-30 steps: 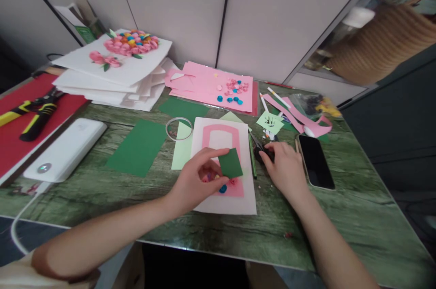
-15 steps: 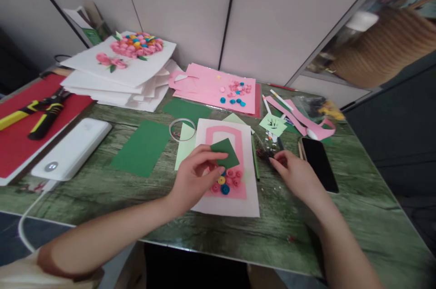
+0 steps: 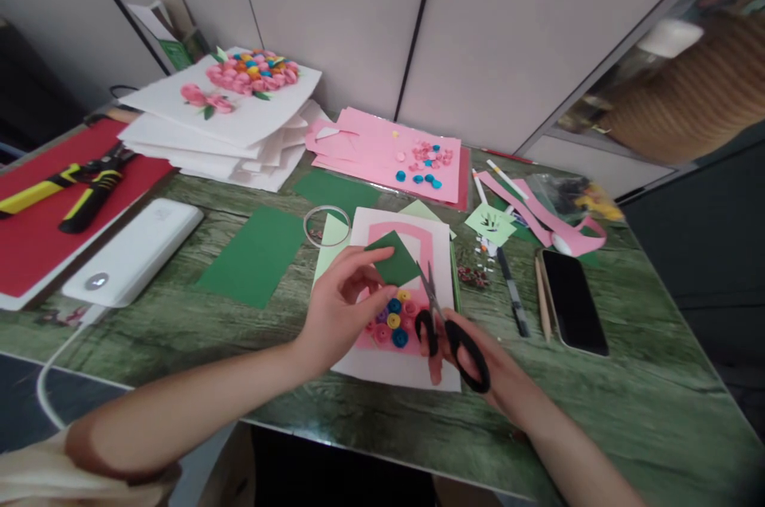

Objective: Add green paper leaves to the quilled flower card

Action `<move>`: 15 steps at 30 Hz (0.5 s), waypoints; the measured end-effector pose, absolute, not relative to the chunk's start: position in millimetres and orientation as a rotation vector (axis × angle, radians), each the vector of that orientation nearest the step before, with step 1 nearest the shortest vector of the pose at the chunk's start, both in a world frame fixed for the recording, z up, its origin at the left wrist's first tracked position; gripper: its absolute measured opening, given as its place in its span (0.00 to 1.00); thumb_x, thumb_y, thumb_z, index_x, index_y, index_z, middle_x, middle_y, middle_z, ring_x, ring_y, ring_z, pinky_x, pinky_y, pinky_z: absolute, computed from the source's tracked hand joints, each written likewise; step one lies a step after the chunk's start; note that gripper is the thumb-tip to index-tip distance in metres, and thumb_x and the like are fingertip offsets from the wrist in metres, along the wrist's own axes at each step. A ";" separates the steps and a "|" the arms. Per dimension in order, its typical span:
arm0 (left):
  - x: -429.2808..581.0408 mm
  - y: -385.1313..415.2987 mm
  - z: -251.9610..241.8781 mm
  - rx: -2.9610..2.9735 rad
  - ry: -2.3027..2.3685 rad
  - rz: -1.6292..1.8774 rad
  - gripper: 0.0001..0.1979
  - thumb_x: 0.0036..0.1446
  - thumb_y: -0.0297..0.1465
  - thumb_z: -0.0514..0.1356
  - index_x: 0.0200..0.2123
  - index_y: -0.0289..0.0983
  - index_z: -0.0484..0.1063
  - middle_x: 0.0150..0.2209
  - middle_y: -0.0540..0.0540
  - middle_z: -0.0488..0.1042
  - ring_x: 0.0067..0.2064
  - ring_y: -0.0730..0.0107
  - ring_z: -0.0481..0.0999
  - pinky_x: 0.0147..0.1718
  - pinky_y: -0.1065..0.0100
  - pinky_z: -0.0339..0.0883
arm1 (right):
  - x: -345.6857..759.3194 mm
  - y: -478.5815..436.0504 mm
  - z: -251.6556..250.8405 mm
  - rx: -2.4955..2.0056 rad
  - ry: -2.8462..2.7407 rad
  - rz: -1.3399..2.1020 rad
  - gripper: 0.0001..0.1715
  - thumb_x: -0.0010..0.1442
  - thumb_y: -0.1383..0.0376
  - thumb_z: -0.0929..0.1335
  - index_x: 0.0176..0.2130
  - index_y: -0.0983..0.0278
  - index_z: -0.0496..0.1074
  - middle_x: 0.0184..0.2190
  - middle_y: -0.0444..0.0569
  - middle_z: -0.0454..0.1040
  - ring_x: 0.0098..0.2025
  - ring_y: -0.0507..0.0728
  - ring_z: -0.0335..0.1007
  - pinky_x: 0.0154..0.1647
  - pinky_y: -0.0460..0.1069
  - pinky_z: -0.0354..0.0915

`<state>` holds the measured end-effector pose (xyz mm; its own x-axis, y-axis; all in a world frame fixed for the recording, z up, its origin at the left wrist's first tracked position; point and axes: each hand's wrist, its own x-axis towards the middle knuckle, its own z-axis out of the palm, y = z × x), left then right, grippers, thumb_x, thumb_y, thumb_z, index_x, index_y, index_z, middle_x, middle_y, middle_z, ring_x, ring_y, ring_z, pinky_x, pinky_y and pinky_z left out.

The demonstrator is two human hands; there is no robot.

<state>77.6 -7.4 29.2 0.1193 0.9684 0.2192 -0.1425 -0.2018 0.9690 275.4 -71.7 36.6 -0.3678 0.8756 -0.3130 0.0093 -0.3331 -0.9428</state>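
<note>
Between the thumb and fingers of my left hand is a small square of dark green paper. My right hand grips black-handled scissors, their blades parted and pointing up at the paper's right corner. Whether the blades touch the paper I cannot tell. Below both hands lies a white sheet with a pink basket-shaped cutout. Rolled paper flowers in pink, blue and yellow cluster on it, partly hidden by my left hand.
On the left are a larger green sheet, a white power bank and yellow-black pliers. Stacked white sheets and pink paper lie behind. A phone, wooden stick and pen are on the right.
My right hand has picked up the scissors from the table on the right and brought them left to the green paper. My left hand still holds the paper; the view has shifted slightly.
</note>
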 end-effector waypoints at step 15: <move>82.1 -19.3 23.3 1.376 0.820 1.214 0.22 0.49 0.22 0.65 0.47 0.45 0.70 0.42 0.49 0.63 0.30 0.80 0.70 0.29 0.73 0.68 | 255.8 -74.6 56.2 -1.403 -1.679 1.535 0.08 0.61 0.60 0.61 0.32 0.61 0.58 0.27 0.44 0.66 0.29 0.53 0.60 0.30 0.47 0.59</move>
